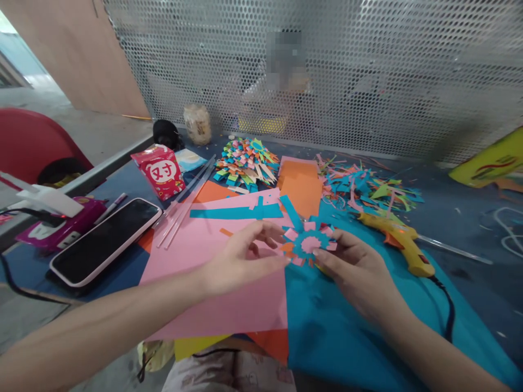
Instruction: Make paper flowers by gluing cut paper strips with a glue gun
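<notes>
My right hand [357, 267] pinches a round paper flower [309, 245] at its right side, thumb on the front. The flower has a pink centre, a blue ring and curled pink, blue and orange tabs. At its left edge is my left hand [249, 253], thumb and fingers curved around the rim and seemingly touching it. Under the hands lie a large pink sheet [216, 299] and a large blue sheet [327, 337]. Blue paper strips [232, 212] rest on the pink sheet. A yellow glue gun [402, 245] lies on the blue sheet to the right.
Behind stand a pile of finished paper flowers [247, 163], orange paper [300, 185] and a heap of scraps [368, 188]. Leftward are glue sticks [186, 204], a red snack bag [159, 171], a phone [106, 239] and a purple power strip [69, 228]. A perforated metal panel [347, 71] closes the back.
</notes>
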`<state>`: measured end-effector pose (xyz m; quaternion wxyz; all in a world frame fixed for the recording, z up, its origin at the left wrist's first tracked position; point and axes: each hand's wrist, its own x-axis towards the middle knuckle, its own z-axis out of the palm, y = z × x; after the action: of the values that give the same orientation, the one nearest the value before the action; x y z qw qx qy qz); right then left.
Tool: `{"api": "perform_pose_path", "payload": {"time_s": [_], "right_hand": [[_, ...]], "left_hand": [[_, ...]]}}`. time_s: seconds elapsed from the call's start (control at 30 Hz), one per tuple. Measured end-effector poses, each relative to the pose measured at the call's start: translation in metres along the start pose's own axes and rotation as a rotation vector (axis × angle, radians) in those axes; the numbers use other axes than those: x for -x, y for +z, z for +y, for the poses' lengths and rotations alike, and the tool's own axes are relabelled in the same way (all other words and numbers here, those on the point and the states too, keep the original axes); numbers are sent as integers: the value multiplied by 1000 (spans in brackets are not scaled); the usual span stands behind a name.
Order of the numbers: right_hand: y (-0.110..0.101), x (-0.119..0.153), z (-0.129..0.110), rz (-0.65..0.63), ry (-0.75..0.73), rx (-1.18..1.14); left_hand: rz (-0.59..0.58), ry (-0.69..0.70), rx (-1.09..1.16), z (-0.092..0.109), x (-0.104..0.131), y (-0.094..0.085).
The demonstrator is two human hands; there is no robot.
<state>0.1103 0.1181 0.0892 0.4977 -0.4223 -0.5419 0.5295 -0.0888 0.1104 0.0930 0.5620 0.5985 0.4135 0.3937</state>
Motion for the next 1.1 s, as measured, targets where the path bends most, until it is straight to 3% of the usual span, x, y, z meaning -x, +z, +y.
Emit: {"api": "perform_pose_path", "payload": {"time_s": [0.17,0.57,0.73,0.83,1.0,1.1], "right_hand": [[5,4,-2,-71,15,13],[-5,2,-6,-133,-82,236],[-14,-2,-7,-65,-180,365],[-17,-3,-10,-38,-204,413],[-16,-2,-16,-54,-283,458],[-13,-1,-19,-55,-258,460]], "left_hand": [[108,-10,-21,0,-4,10],[195,84,-142,1,-1,3],[234,56,-185,6,1,2],[224,49,-201,8,3,2],[113,39,-234,7,6,4],[67,36,-251,7,7,5]]}}
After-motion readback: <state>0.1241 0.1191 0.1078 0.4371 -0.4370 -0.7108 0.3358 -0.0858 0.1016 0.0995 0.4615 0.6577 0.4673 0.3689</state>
